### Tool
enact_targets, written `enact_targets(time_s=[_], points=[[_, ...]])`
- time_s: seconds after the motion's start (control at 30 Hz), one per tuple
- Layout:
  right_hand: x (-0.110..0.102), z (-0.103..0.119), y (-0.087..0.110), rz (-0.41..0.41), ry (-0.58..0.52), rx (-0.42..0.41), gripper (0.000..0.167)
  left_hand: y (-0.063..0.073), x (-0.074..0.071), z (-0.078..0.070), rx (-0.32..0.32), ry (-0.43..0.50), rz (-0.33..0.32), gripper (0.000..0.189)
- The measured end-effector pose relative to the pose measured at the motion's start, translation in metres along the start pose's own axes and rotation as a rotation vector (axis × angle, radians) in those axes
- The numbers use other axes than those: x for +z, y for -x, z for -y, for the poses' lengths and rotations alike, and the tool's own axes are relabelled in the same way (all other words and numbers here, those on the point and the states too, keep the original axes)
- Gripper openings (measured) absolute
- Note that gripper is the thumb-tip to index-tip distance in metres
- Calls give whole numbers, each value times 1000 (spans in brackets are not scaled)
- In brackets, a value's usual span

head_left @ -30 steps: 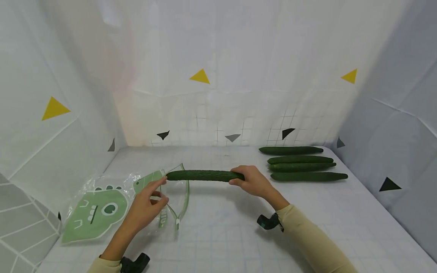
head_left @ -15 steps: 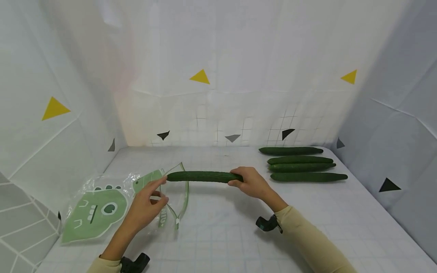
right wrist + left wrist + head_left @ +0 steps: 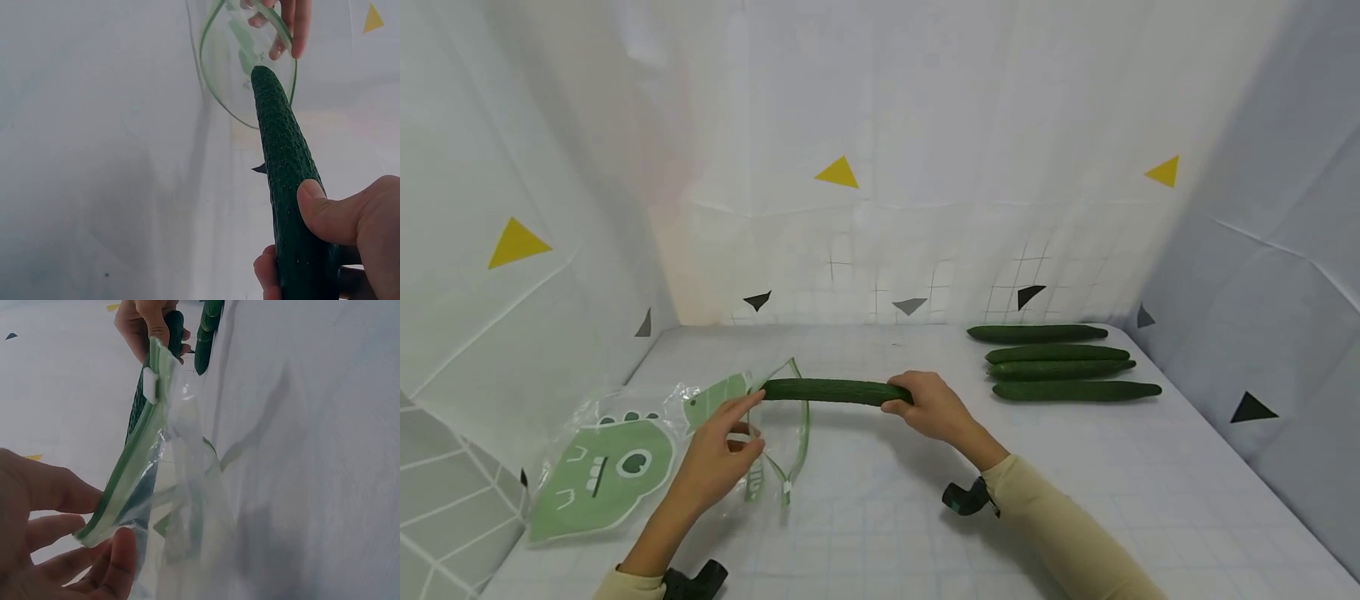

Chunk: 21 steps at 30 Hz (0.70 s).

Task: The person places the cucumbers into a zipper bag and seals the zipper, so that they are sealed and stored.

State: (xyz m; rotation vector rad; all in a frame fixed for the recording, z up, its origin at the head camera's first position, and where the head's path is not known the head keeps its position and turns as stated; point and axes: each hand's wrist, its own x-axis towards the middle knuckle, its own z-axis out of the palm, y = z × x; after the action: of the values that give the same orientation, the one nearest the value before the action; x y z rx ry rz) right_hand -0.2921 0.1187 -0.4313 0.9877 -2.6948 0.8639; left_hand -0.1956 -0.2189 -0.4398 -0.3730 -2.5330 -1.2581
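Observation:
My right hand (image 3: 934, 407) grips the rear end of a long dark green cucumber (image 3: 827, 390), held level above the table. Its thumb lies along the cucumber's bumpy skin in the right wrist view. On the left, a clear zip bag (image 3: 613, 471) with a green dinosaur print has its green-edged mouth spread open toward the cucumber. My left hand (image 3: 715, 458) holds the bag's rim with its fingers, as the left wrist view shows. A white slider (image 3: 150, 385) sits on the zip. The cucumber's tip is at the bag mouth; how far inside, I cannot tell.
Several more cucumbers (image 3: 1075, 391) lie side by side at the table's back right. White sheeting walls with yellow and black triangles surround the white table (image 3: 880, 533) at the back and sides. Both wrists carry black camera mounts (image 3: 966, 497).
The right hand and the cucumber have shifted left, bringing more of the cucumber to the bag mouth. The left hand keeps its hold on the bag with hardly any movement.

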Motion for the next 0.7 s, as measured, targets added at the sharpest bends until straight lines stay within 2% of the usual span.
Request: enact_targets(time_s=[0.17, 0.5, 0.7], points=[[9, 5, -2, 0, -6, 23, 28, 1, 1, -2, 13, 12, 7, 64], [21, 21, -10, -16, -66, 56, 23, 2, 4, -2, 48, 85, 73, 67], [30, 28, -16, -5, -78, 48, 17, 3, 4, -3, 63, 87, 82, 66]])
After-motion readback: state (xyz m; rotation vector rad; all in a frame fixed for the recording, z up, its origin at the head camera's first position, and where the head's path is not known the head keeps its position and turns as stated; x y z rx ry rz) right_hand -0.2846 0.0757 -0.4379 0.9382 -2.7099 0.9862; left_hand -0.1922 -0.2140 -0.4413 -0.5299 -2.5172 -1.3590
